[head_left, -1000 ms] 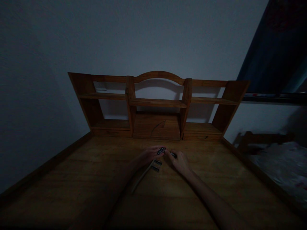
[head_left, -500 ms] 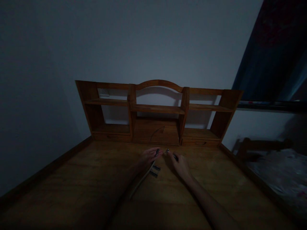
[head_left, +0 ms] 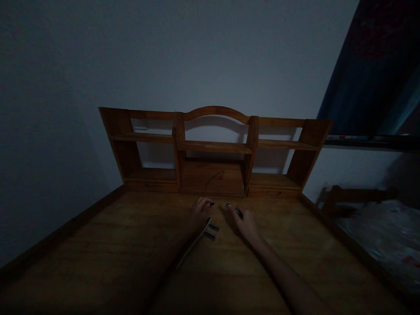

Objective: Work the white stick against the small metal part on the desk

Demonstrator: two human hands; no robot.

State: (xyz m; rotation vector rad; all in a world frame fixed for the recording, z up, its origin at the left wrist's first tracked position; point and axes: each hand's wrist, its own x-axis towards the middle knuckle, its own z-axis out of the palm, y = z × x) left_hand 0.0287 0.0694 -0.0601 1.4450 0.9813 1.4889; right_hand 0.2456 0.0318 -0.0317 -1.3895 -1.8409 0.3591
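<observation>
Since a second earlier, the left hand [head_left: 201, 210] had drawn away from the right hand [head_left: 246, 221], and a gap had opened between them. The hands were apart: the left had its fingers curled on a small dark piece [head_left: 211, 204], while the right gripped a dark object [head_left: 239, 213], with a shiny piece [head_left: 228, 204] at its fingertips. On the tabletop [head_left: 278, 245] lay two dark strips [head_left: 211, 232], with the left hand towards eleven o'clock from them and the right between two and three. Beside the strips, a pale rod [head_left: 194, 244] slanted down towards seven o'clock. A wooden shelf unit [head_left: 215, 146] stood at twelve o'clock. Dim light hid finer detail.
</observation>
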